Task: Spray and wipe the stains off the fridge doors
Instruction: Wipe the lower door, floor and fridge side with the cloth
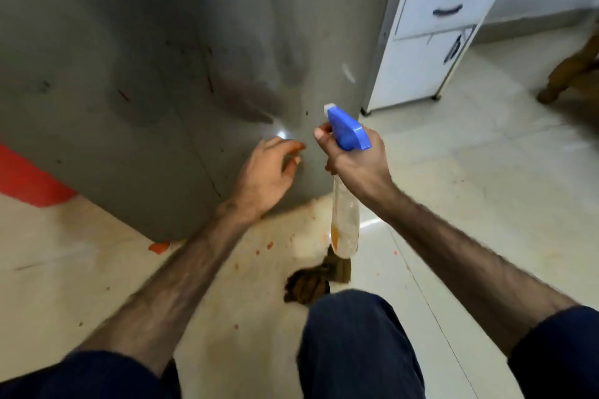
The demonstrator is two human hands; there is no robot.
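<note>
The fingers [324,134] of the right hand [356,162] are wrapped around the neck of a spray bottle [345,220], forefinger forward by the trigger under the blue spray head [347,129], whose white nozzle points at the fridge door [162,58] from just in front of it. The clear bottle body hangs down below the hand, smeared with orange residue near its base. Left of it, at the middle of the frame, the left hand [269,175] grasps nothing; its fingers are loosely curled and relaxed, the tips close to the grey door, though contact cannot be told through the blur. The door fills the upper left of the frame and carries dark reddish stains [209,74] and smudges across its middle. On the pale tiled floor [470,178] below the bottle lies a crumpled brown cloth [308,285], with orange splatter around the foot of the fridge. A red object [29,178] sits at the left edge, a white cabinet [431,42] with dark handles stands at the upper right, and a knee in dark trousers [356,343] shows at the bottom.
</note>
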